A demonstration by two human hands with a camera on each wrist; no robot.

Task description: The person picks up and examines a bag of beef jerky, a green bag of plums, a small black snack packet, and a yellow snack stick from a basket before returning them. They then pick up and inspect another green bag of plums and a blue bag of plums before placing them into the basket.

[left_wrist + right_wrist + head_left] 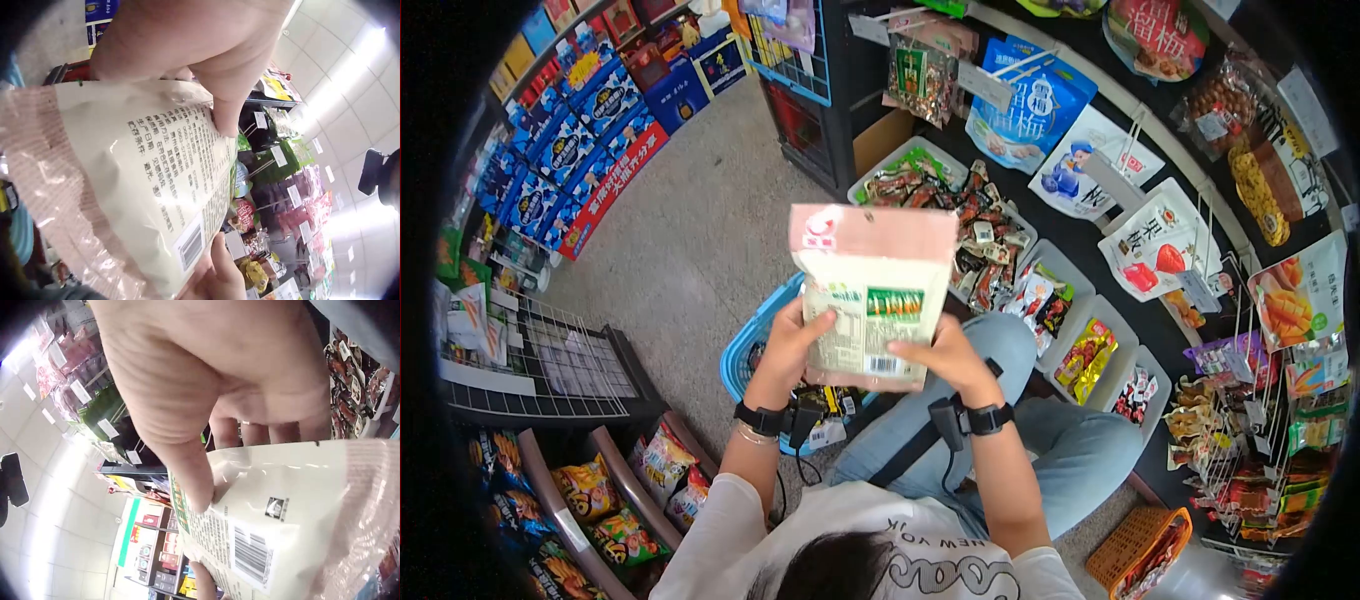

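Note:
A pink-and-cream snack bag (878, 262) is held up in front of the body, its printed back with a barcode facing the head camera. My left hand (790, 342) grips its left edge, thumb laid across the printed side. On the opposite edge my right hand (953, 360) holds it the same way, with the thumb beside the barcode. The right wrist view shows that barcode (251, 555) close up, and several fingers curl behind the bag (306, 487). In the left wrist view, the bag's (106, 162) crinkled clear-and-pink end faces the camera.
Below the bag stands a blue basket (733, 350) with packets inside. White bins (1055, 260) of small wrapped snacks line the shelf to the right, under hanging pouches (1032, 105). An orange basket (1128, 555) sits at lower right. Chip bags (590, 490) fill racks at lower left.

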